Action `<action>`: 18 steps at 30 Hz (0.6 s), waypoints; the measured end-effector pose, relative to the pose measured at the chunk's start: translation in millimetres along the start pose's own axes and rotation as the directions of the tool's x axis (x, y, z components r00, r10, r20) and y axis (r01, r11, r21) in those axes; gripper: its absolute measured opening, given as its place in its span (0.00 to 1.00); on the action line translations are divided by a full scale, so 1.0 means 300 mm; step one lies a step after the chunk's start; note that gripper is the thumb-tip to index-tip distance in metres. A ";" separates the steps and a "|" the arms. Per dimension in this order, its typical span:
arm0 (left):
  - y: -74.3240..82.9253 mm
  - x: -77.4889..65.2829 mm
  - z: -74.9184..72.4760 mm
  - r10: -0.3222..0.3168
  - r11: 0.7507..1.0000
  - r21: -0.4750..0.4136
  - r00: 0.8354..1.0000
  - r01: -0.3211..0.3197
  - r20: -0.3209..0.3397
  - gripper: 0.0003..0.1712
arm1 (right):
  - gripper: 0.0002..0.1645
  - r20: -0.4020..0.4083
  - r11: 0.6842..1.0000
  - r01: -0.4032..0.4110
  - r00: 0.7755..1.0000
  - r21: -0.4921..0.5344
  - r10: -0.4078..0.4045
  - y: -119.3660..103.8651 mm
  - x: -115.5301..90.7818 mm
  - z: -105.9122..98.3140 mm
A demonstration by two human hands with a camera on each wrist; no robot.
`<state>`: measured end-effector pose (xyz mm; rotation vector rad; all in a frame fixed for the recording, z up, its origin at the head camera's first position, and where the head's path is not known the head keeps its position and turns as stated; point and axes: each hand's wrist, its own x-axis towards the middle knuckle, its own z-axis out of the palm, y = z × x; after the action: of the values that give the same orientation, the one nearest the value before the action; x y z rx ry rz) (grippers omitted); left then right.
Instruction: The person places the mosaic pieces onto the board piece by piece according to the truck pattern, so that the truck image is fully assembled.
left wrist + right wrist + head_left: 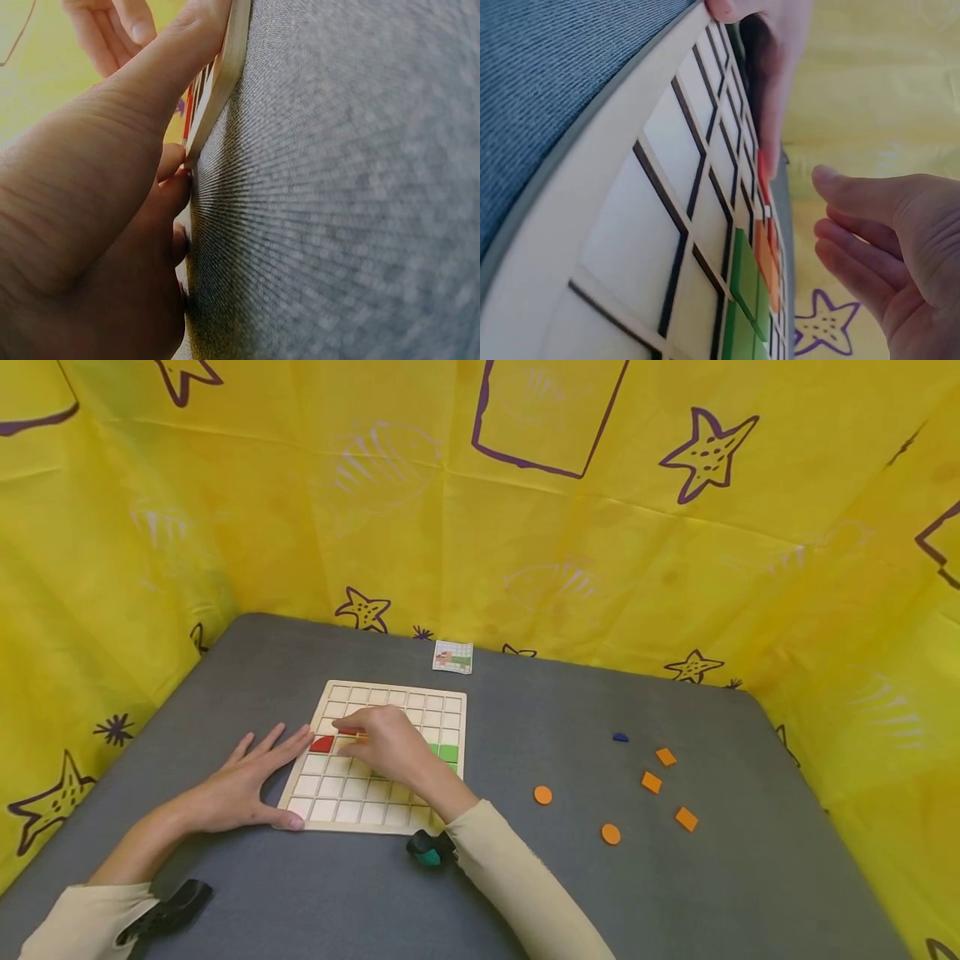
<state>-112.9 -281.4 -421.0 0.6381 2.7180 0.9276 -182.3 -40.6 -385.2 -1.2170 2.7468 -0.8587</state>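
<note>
A pale wooden grid board (347, 787) lies on the grey table. My left hand (232, 785) rests at its left edge, fingers spread, with the thumb at the near corner. My right hand (390, 743) hovers over the board's middle, fingers bent loosely; the right wrist view shows nothing between thumb and fingers. Below its fingertips a second red piece (348, 730) is partly hidden. A red rounded piece (322, 744) sits in a cell beside the left fingertips. Green pieces (448, 753) fill cells at the right, and orange pieces (763, 251) lie beside them.
Right of the board lie orange discs (543, 795), several orange squares (686, 819) and a small blue piece (620, 737). A printed pattern card (453, 657) lies behind the board. Yellow patterned cloth (525, 543) hangs around the table.
</note>
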 end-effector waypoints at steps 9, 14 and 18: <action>0.000 -0.001 0.000 -0.007 1.000 0.010 1.000 0.007 0.007 0.67 | 0.20 0.010 0.997 0.033 0.999 0.075 -0.034 0.012 -0.046 -0.040; 0.000 0.002 -0.001 -0.007 1.000 0.012 1.000 0.007 0.007 0.67 | 0.22 0.017 0.981 0.031 0.999 0.190 -0.034 0.009 -0.076 -0.062; 0.002 0.003 -0.002 -0.012 1.000 0.011 1.000 0.012 0.011 0.67 | 0.22 0.010 0.977 0.035 0.999 0.208 -0.038 0.009 -0.099 -0.079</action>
<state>-113.7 -280.9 -420.2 0.6267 2.7162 0.9049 -168.9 -7.4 -372.2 -1.2321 2.5517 -1.1036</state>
